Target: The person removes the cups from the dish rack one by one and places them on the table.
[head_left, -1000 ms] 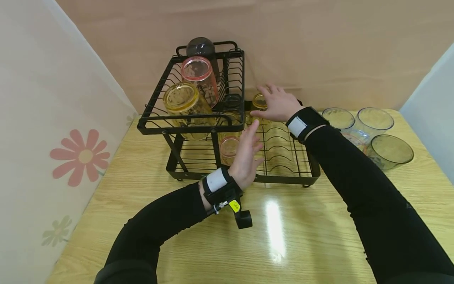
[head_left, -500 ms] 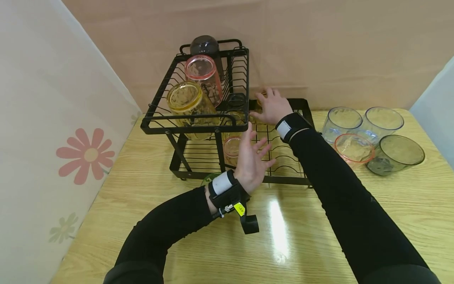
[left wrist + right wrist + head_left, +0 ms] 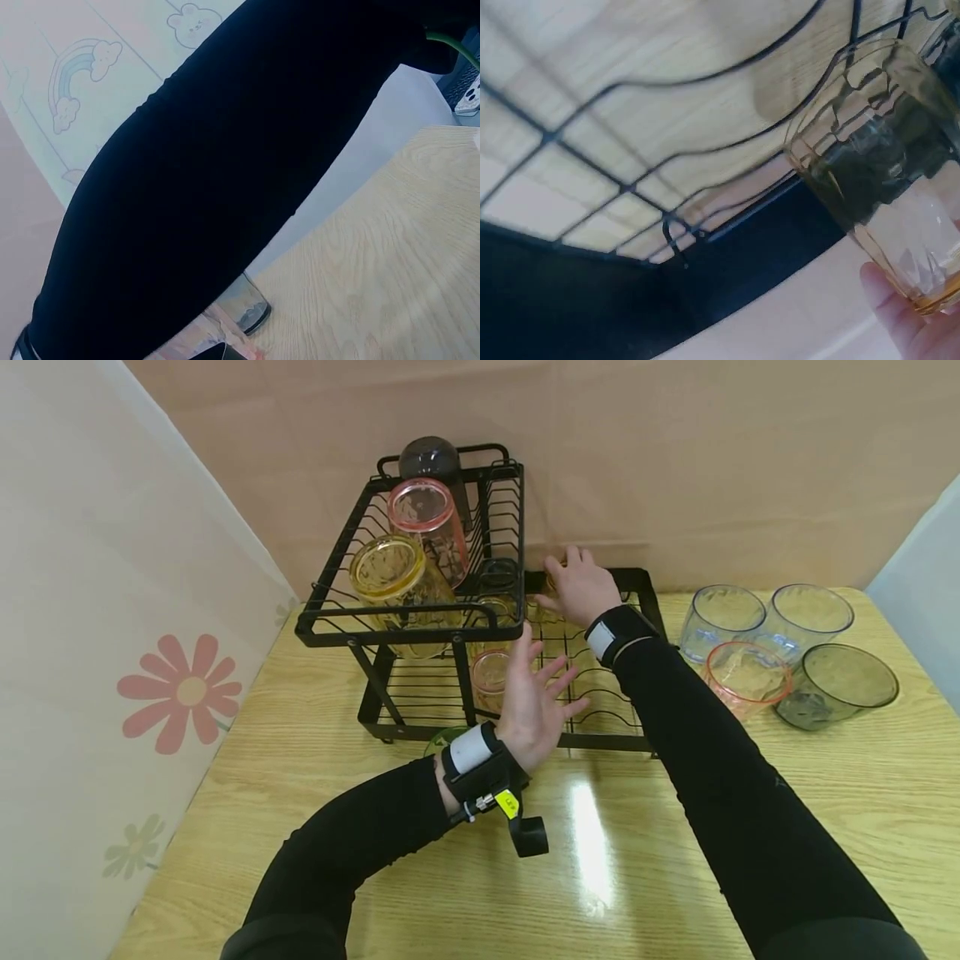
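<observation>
At the back of the lower tier of a black dish rack, my right hand grips an amber drinking glass near its base. The glass is upside down, its mouth towards the wires; whether the rim touches them I cannot tell. In the head view my hand covers most of it. My left hand is held with fingers spread in front of the lower tier, holding nothing. Just behind it stands an upturned pink glass, with a yellow glass and a dark glass farther back.
An amber glass, a pink glass and a dark grey glass stand upturned on the upper tier. Right of the rack are two blue-rimmed glasses, a red-rimmed glass and a smoky glass. Something green shows behind my left wrist.
My right hand has come slightly left and down onto the amber glass, its fingers closing around it. My left hand has turned palm-up a little and spread its fingers.
</observation>
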The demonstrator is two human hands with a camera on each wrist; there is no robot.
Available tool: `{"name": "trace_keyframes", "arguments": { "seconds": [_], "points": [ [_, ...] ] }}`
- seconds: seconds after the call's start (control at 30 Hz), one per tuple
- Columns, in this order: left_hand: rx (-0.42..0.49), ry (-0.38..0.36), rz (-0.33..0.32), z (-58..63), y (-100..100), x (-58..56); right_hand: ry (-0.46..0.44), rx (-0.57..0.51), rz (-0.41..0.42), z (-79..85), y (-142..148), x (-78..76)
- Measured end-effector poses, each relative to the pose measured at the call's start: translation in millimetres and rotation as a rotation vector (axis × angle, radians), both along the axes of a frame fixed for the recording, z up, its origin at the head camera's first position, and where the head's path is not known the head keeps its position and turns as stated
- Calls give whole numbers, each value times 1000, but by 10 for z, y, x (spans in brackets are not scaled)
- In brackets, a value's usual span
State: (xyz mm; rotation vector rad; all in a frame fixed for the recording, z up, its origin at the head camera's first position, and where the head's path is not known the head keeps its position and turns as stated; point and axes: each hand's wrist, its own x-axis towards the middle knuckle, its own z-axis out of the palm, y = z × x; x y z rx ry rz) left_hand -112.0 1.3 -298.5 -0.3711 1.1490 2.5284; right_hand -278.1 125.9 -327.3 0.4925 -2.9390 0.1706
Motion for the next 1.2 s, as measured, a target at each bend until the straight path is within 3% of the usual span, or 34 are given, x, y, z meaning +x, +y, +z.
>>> {"name": "trace_keyframes", "arguments": {
  "seconds": [0.17, 0.3, 0.47, 0.67, 0.83, 0.97, 1.2],
  "points": [
    [18, -14, 12, 17, 46, -28, 22, 6, 46, 218, 85, -2],
    [56, -19, 36, 75, 132, -81, 43, -5, 98, 541, 122, 41],
    [107, -12, 56, 156, 308, -150, -1, 4, 110, 931, 177, 135],
    [211, -63, 136, 186, 492, -213, -28, 22, 108, 1246, 324, 355],
    [296, -103, 171, 145, 560, -268, -28, 34, 142, 1391, 434, 621],
    [399, -125, 128, 99, 602, -276, 4, 39, 209, 1436, 489, 842],
    [616, -70, -71, 68, 648, -179, 52, 27, 289, 1478, 525, 1205]
  ]
}}
